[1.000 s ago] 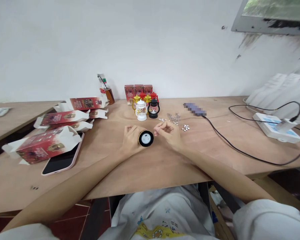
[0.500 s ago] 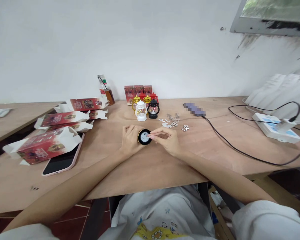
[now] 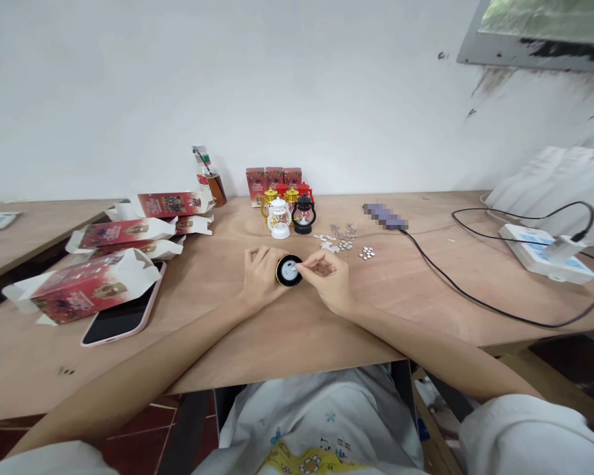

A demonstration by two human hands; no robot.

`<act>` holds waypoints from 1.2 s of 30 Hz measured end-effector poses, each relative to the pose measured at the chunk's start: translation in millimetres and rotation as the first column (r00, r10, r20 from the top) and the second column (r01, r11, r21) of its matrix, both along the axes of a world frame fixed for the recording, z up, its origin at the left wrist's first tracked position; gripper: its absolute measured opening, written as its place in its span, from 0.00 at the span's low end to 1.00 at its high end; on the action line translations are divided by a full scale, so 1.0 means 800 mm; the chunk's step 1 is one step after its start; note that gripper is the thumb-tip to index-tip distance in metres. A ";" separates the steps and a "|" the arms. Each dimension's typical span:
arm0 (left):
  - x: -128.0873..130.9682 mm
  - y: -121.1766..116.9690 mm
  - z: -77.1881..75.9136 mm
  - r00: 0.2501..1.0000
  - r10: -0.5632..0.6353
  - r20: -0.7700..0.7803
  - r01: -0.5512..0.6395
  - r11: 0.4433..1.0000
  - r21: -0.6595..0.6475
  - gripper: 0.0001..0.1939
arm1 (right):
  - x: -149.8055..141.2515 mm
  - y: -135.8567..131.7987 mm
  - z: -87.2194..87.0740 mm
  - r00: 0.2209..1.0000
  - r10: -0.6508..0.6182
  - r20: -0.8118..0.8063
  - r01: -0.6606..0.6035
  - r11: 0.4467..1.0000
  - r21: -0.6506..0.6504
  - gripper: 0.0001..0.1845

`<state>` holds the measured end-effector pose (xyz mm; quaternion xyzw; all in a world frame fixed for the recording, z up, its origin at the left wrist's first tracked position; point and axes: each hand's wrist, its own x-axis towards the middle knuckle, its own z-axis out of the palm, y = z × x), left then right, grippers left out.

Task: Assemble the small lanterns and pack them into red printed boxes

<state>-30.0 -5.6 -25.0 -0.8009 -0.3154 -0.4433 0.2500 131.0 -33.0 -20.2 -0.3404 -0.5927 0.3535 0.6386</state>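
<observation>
My left hand (image 3: 263, 276) is wrapped round a small lantern (image 3: 290, 270), its base turned towards me. The base has a black rim, a pale round disc with a small dark slot, and a gold edge on the left. The rest of the lantern is hidden in the hand. At the disc's right edge my right hand (image 3: 327, 277) pinches thumb and finger together; what is between them is too small to name. Just behind stand a white lantern (image 3: 279, 220) and a black lantern (image 3: 303, 216), with gold and red ones behind them.
Small metal screws (image 3: 345, 231), button cells (image 3: 367, 253) and white tabs (image 3: 327, 245) lie right of the lanterns. Opened red boxes (image 3: 94, 285) cover part of a phone (image 3: 123, 315) on the left. A black cable (image 3: 455, 294) crosses the right side to a power strip (image 3: 547, 254).
The lantern and my left hand have shifted slightly to the right. My right hand's pinching fingers stay at the edge of the disc, their position barely changed.
</observation>
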 end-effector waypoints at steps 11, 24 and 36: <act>0.002 -0.001 0.001 0.999 0.042 0.035 -0.041 0.999 -0.027 0.09 | 0.008 -0.011 0.002 0.921 -0.235 0.311 0.110 0.923 0.369 0.05; 0.000 0.000 -0.003 0.998 0.059 -0.035 -0.061 0.997 -0.046 0.12 | 0.011 -0.006 0.001 0.901 -0.146 0.408 -0.008 0.936 0.353 0.04; 0.003 -0.004 0.001 0.998 0.044 -0.042 -0.045 0.999 -0.020 0.10 | 0.009 -0.007 -0.005 0.878 -0.238 0.415 0.035 0.897 0.440 0.04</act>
